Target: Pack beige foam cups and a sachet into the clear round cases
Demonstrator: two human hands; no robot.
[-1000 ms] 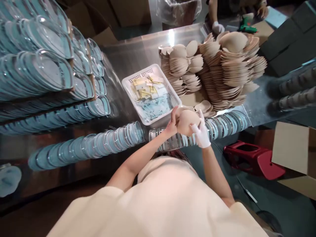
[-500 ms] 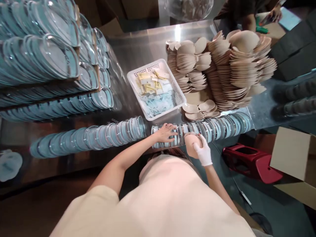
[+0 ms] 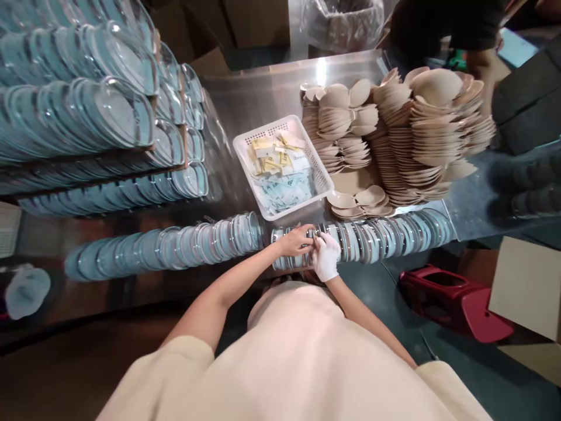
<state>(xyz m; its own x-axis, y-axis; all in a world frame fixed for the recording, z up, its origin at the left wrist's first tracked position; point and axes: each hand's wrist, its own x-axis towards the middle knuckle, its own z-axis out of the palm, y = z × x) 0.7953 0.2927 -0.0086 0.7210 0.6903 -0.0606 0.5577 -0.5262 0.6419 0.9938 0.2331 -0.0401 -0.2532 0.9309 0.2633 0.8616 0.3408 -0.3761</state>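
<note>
My bare left hand (image 3: 297, 240) rests on the right-hand row of clear round plastic containers (image 3: 385, 235), which stand on edge along the table's near side. Its fingers are bent down onto the row. Meeting it there, my right hand (image 3: 326, 257), in a white glove, has its fingers closed at the same spot. Whatever lies between the fingertips is hidden. Just beyond the hands sits a white perforated basket (image 3: 287, 213) with yellow and pale blue sachets (image 3: 287, 193). Beige spoon-shaped pieces (image 3: 359, 202) lie in a low pile to its right.
Tall stacks of beige spoon-shaped pieces (image 3: 432, 134) rise at the right back. Piled clear containers (image 3: 100, 117) fill the left, and another row (image 3: 175, 248) runs along the near edge. A red plastic object (image 3: 456, 301) and open carton (image 3: 526, 286) stand right. Another person's dark sleeve (image 3: 464, 23) shows behind.
My right hand has moved left to meet the left hand at the row. The beige oval piece it held is out of sight. My left hand's spread fingers have drawn in.
</note>
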